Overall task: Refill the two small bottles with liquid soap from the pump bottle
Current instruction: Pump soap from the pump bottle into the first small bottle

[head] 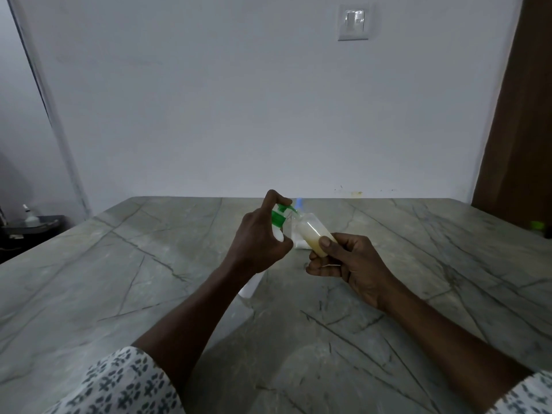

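Your forearms (203,312) reached over the table (119,264) and met at 12 o'clock, left hand (257,237) clenched round the pump bottle (278,219) with its index finger atop the green head. Your right hand (346,261) pinched the tilted small bottle (310,233), part-filled with yellowish liquid, its mouth at the nozzle's 3 o'clock side. Your left hand hid most of the pump bottle; the blue-capped bottle (299,201) behind was blurred.

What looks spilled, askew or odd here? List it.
No spill shows on the table. The small bottle is tilted, but the right hand holds it so, at the nozzle of the pump bottle that the left hand grips. Only yellowish marks on the wall, above the table's far edge, stand out.
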Action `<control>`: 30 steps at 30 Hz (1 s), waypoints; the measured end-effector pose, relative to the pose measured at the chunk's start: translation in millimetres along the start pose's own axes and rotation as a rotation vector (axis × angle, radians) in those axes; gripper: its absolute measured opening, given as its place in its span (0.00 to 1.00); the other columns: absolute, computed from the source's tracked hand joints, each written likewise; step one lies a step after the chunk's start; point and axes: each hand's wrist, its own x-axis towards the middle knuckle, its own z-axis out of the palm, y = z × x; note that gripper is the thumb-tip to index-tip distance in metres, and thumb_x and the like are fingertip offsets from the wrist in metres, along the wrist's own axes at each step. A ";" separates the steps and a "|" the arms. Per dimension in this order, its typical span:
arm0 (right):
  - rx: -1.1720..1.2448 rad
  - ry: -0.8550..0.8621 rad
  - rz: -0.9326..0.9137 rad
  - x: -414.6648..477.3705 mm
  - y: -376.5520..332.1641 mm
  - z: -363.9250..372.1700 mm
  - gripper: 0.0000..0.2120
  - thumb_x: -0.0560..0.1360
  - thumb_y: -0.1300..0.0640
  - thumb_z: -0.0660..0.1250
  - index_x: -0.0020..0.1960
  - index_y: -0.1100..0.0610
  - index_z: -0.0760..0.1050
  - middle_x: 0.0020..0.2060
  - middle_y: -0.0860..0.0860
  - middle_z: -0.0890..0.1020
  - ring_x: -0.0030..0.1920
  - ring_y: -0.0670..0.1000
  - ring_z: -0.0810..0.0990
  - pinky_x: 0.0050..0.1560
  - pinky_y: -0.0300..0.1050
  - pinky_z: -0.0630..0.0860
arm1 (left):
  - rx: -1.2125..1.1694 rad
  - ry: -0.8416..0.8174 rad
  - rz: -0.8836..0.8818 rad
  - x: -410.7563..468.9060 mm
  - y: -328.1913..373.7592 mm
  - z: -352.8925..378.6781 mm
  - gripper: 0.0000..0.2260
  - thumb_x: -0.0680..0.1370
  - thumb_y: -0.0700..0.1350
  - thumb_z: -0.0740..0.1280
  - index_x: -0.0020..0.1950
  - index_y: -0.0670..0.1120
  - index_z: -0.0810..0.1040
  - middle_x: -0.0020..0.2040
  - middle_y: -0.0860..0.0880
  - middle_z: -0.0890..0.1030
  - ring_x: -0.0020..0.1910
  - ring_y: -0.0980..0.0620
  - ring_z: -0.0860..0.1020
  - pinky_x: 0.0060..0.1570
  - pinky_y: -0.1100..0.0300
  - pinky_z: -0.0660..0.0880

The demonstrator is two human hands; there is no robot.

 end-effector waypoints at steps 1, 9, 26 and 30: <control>0.005 0.006 0.001 -0.2 -0.1 0.2 0.20 0.71 0.55 0.68 0.57 0.69 0.77 0.41 0.63 0.83 0.40 0.60 0.85 0.45 0.52 0.83 | 0.004 -0.014 0.000 0.6 0.1 0.3 0.29 0.66 0.38 0.75 0.63 0.48 0.68 0.50 0.52 0.79 0.38 0.55 0.78 0.38 0.62 0.77; 0.018 0.010 -0.009 -0.3 -2.1 0.8 0.19 0.71 0.54 0.68 0.55 0.67 0.78 0.40 0.62 0.84 0.40 0.60 0.85 0.46 0.52 0.83 | -0.027 -0.062 0.030 0.2 -2.9 -2.8 0.35 0.67 0.38 0.76 0.70 0.50 0.65 0.45 0.63 0.75 0.38 0.55 0.78 0.38 0.74 0.73; 0.016 0.021 -0.012 -2.1 -4.0 2.9 0.16 0.71 0.55 0.68 0.54 0.65 0.79 0.41 0.64 0.84 0.40 0.61 0.85 0.43 0.50 0.83 | -0.038 -0.043 0.024 -2.3 -1.4 -3.2 0.36 0.67 0.38 0.77 0.70 0.49 0.65 0.53 0.56 0.75 0.41 0.60 0.77 0.41 0.77 0.72; 0.022 0.014 -0.019 -1.7 -3.9 2.6 0.16 0.70 0.56 0.69 0.53 0.64 0.79 0.41 0.63 0.84 0.39 0.60 0.85 0.43 0.49 0.83 | -0.047 -0.039 0.027 -2.8 -0.6 -4.3 0.36 0.66 0.38 0.77 0.70 0.49 0.65 0.52 0.56 0.76 0.40 0.59 0.77 0.40 0.77 0.72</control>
